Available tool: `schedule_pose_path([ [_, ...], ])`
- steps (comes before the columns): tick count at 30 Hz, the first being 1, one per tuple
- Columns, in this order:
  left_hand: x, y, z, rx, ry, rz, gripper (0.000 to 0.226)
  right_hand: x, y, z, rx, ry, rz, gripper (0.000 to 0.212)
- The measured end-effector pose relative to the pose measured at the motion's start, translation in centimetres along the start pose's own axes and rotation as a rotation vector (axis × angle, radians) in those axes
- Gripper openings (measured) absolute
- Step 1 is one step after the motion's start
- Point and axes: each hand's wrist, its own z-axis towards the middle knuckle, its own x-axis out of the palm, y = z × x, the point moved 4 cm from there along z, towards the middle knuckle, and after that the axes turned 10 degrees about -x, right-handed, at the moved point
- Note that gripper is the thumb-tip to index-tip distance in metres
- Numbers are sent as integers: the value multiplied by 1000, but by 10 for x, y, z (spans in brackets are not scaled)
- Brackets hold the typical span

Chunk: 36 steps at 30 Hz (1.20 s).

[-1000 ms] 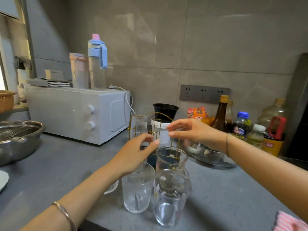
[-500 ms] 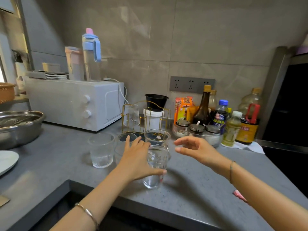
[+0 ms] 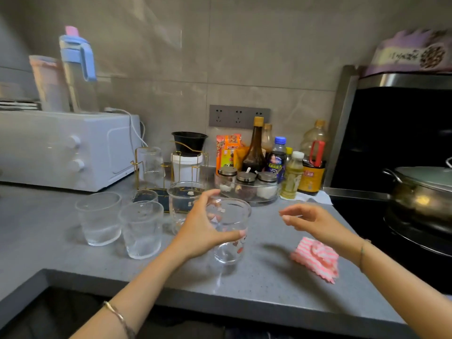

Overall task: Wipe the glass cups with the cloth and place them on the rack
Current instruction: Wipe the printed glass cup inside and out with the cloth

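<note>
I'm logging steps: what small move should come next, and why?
Probably the right hand drops to take the cloth: the left hand grips a cup, the right hand is empty, and the cloth lies on the counter near it.

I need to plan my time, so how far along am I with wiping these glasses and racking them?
Looks done: one glass sits in the gold wire rack. In hand: your left hand grips a printed glass cup; your right hand hovers open near the pink striped cloth, not holding it. Left: that cup and about four more glasses on the counter.
</note>
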Motion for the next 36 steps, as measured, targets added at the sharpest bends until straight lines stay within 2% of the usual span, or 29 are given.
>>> schedule_pose_path([
  [3,27,-7,4,-3,23,-70,100,-12,-19,-21,73,-2,-63,16],
  [5,45,-11,8,-15,32,-118,102,-11,-31,-35,98,65,-122,16],
  [9,70,-10,14,-73,14,-228,103,-9,-56,-50,58,226,-458,21],
  [11,77,-10,15,-93,9,-239,103,-21,-69,-54,99,164,-610,20],
  [15,89,-9,18,-159,33,-323,110,-43,-82,-58,131,-22,-696,10],
  [16,92,-8,20,-181,43,-353,109,-46,-86,-58,140,-57,-682,8],
  [19,99,-7,21,-233,72,-420,112,-49,-102,-57,260,-86,-626,27],
  [22,107,-9,19,-287,78,-461,91,-54,-116,-54,385,-67,-635,37],
  [24,112,-8,19,-335,82,-534,90,-58,-119,-52,459,-80,-572,40],
  [27,119,-8,20,-391,114,-697,104,-55,-109,-52,519,-55,-324,30],
  [29,123,-8,18,-430,157,-801,107,-53,-102,-49,491,-117,-91,17],
  [30,125,-10,16,-439,186,-830,103,-52,-99,-47,473,-167,15,16],
  [33,129,-12,12,-450,282,-886,64,-47,-94,-44,464,-284,259,25],
  [34,130,-13,10,-464,306,-920,59,-45,-94,-43,464,-312,281,23],
  [36,130,-13,11,-476,327,-1026,64,-40,-93,-43,469,-317,277,27],
])
